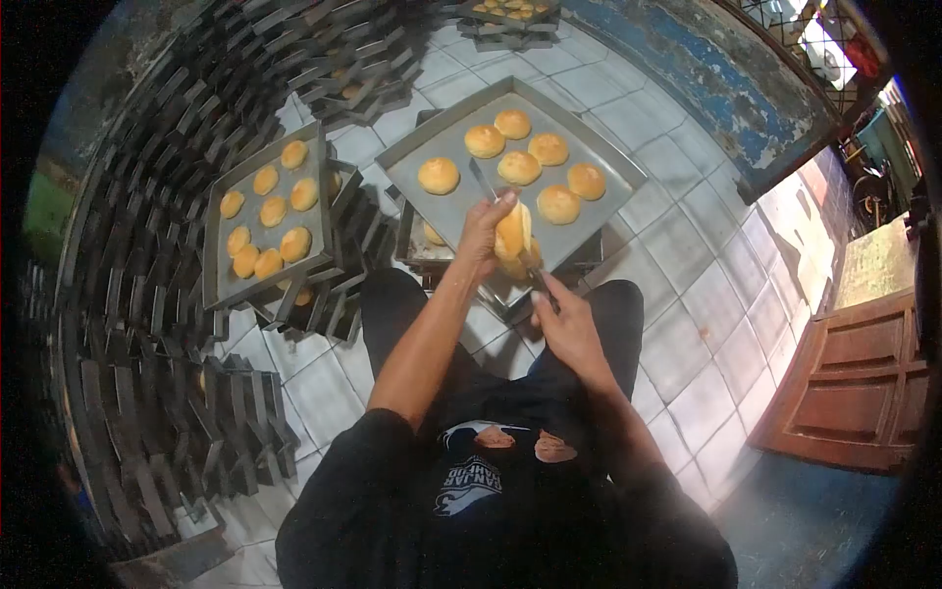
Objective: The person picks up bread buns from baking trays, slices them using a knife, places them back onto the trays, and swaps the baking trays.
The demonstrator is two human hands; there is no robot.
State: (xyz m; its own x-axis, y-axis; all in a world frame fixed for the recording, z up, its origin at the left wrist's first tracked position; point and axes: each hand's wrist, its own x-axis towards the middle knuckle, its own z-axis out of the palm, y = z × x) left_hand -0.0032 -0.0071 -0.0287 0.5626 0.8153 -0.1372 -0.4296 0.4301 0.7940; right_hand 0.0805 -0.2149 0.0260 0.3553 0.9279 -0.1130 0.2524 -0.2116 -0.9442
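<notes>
My left hand [481,228] is closed around a golden bun [512,233], which looks cut open along its side, the pale inside showing. In my right hand [567,329] is a slim tool with a dark handle [539,282], probably a knife; its far end meets the bun's lower end. Whether the tip is inside the bun is hidden. A thin grey strip [480,178] sticks out beyond my left fingers; its kind is unclear. Both hands are over the near part of a square metal tray [446,126] bearing several round buns [518,168].
Left of it, another tray [224,270] of buns tops a crosswise stack. Many stacked metal trays [147,432] line the left side. More buns [510,10] sit at the back. A wooden door [844,383] and a peeling blue panel [667,74] stand right of the tiled floor [677,285].
</notes>
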